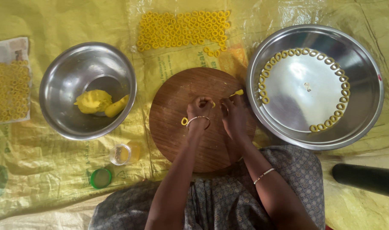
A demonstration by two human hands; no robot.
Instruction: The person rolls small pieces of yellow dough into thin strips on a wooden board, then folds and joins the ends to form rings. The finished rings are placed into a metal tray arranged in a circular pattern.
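Observation:
Both my hands work over a round wooden board [177,98]. My left hand [199,109] pinches a bit of yellow dough at its fingertips. My right hand [233,114] pinches the other end of the same thin yellow dough strip [237,92], which sticks out toward the right. One finished yellow dough ring [184,121] lies on the board beside my left wrist. The fingers hide most of the strip between the hands.
A steel bowl [66,72] at left holds yellow dough lumps [93,101]. A wide steel plate [365,85] at right carries a curve of rings. Many rings [181,29] lie on the yellow sheet beyond the board and on paper [7,85] far left. A small open jar [120,154] and green lid [100,178] sit near my knee.

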